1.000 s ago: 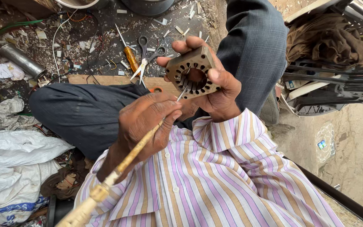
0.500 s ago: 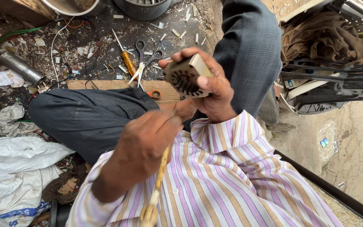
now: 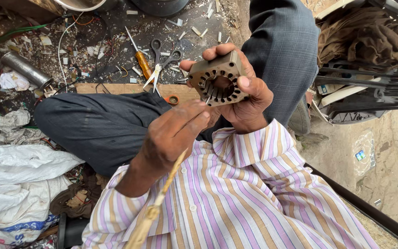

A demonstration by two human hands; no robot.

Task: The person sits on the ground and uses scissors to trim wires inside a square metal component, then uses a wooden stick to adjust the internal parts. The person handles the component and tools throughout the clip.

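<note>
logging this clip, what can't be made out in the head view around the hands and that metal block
- Tip of the thin stick: hidden behind the left hand, head view.
- The stick's lower end: cut off by the bottom edge.
- Back of the slotted metal block: covered by the right hand.
- Slot contents: too small to tell.
- Scissors beyond: partly hidden among floor scraps.

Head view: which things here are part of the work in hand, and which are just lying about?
In hand:
- slotted metal core, held in the right hand
- thin stick, in the left hand

Lying about:
- scissors
- screwdriver
- metal tube
- white sacks
</note>
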